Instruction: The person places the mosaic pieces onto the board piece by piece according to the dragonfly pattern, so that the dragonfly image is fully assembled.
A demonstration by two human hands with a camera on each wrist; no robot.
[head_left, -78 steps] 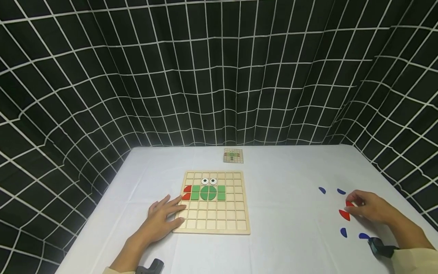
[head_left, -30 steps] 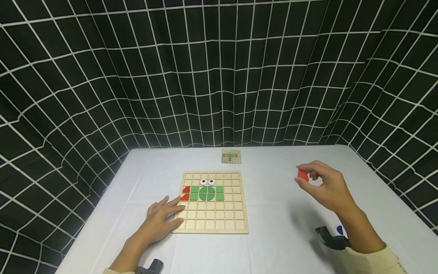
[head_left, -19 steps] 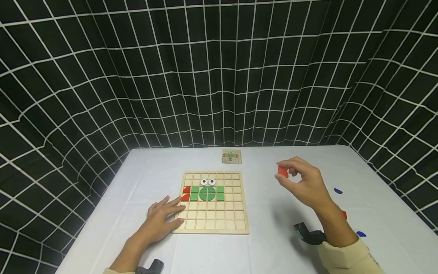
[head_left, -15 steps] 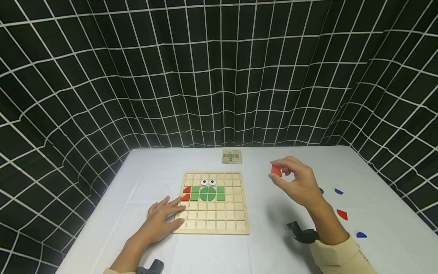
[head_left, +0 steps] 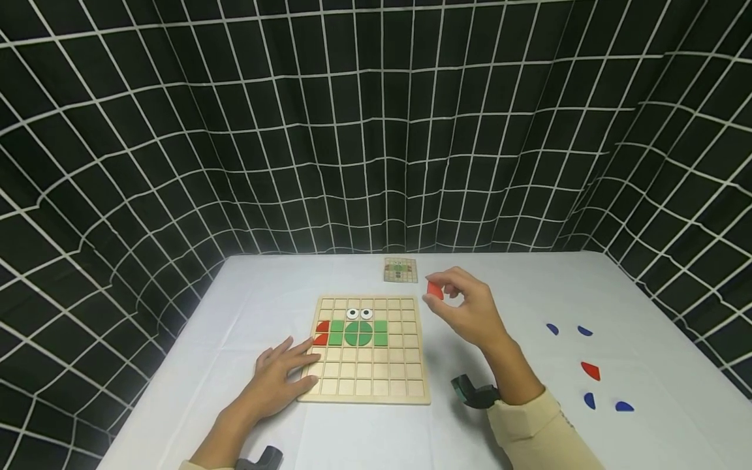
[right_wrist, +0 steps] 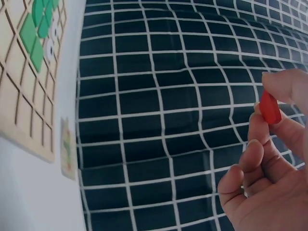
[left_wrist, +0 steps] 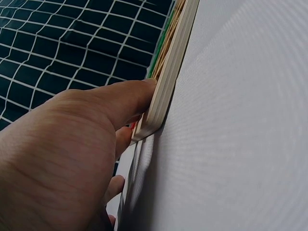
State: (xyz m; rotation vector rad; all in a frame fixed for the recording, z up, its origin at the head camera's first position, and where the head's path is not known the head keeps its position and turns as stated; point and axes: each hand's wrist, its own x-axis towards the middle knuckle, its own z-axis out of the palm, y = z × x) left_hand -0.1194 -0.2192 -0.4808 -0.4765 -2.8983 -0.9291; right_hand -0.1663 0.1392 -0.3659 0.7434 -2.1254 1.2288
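Note:
My right hand (head_left: pixel 470 310) pinches a red quarter-circle tile (head_left: pixel 435 290) between thumb and fingertips, raised just past the right edge of the wooden grid board (head_left: pixel 370 388). In the right wrist view the same red tile (right_wrist: pixel 270 108) shows tilted in the fingers. My left hand (head_left: pixel 279 378) lies with spread, fairly straight fingers on the board's left edge; in the left wrist view its thumb touches the board's rim (left_wrist: pixel 166 82). On the board are two red tiles (head_left: pixel 321 333), green squares (head_left: pixel 336 333), a green circle of quarter pieces (head_left: pixel 358 333) and two eye discs (head_left: pixel 360 313).
Behind the board lies a small pattern card (head_left: pixel 401 269) with a similar picture. Toward the table's right, one red tile (head_left: pixel 591 371) lies among several blue half-round tiles (head_left: pixel 590 401). A black grid-lined curtain (head_left: pixel 376 130) surrounds the white table (head_left: pixel 499 267).
My right hand has picked up one red tile from the pieces at the right and carried it left to the board's right edge. The left hand stays in place on the board.

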